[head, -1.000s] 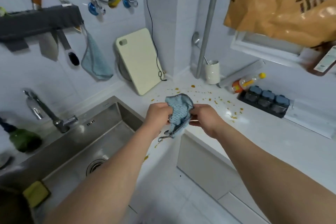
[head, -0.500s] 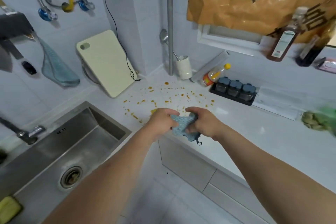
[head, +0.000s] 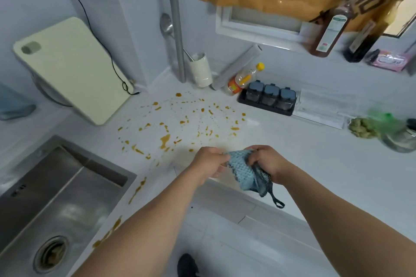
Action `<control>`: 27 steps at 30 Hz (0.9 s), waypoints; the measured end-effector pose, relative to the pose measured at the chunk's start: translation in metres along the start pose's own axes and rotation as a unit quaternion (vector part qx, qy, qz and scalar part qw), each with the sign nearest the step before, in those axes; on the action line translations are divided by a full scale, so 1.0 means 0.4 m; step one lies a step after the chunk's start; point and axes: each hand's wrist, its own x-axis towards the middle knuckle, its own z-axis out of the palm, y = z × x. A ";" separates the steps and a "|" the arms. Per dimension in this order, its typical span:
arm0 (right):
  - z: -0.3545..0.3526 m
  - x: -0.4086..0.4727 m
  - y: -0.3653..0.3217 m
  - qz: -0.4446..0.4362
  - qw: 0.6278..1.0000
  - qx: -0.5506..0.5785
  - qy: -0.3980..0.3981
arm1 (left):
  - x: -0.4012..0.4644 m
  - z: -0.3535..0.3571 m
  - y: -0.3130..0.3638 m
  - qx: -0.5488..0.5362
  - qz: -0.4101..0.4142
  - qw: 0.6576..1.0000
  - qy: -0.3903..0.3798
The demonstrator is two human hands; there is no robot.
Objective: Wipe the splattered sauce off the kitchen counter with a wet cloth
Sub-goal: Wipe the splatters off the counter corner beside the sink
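Sauce on counter, sink left, spice rack far right (cutting board far left).

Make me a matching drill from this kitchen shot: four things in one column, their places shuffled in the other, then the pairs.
Things:
1. cloth
2. cutting board
3. sauce
4. spice jars

Places:
A. in a black tray by the back wall
B. splattered across the counter
C. held between the left hand and right hand
D. leaning on the wall left of the splatter

Pairs: 1-C, 2-D, 3-B, 4-A
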 end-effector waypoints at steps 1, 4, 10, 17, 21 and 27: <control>-0.016 0.020 0.008 -0.002 0.999 -0.035 0.033 | 0.015 -0.004 -0.005 0.040 0.002 0.999 0.005; -0.052 0.093 0.041 0.020 0.982 -0.132 0.134 | 0.081 -0.025 -0.034 0.190 0.003 0.982 0.025; -0.100 0.202 0.102 0.068 0.924 -0.263 0.269 | 0.135 -0.075 -0.063 0.231 -0.074 0.969 0.058; -0.100 0.354 0.145 -0.017 0.887 -0.403 0.222 | 0.183 -0.096 -0.168 0.198 -0.150 0.964 0.096; 0.034 0.403 0.224 0.022 0.875 -0.468 0.120 | 0.178 -0.076 -0.191 0.221 -0.156 0.954 0.131; 0.146 0.357 0.225 -0.142 0.827 -0.544 -0.026 | 0.218 0.017 -0.158 0.214 -0.212 0.940 0.163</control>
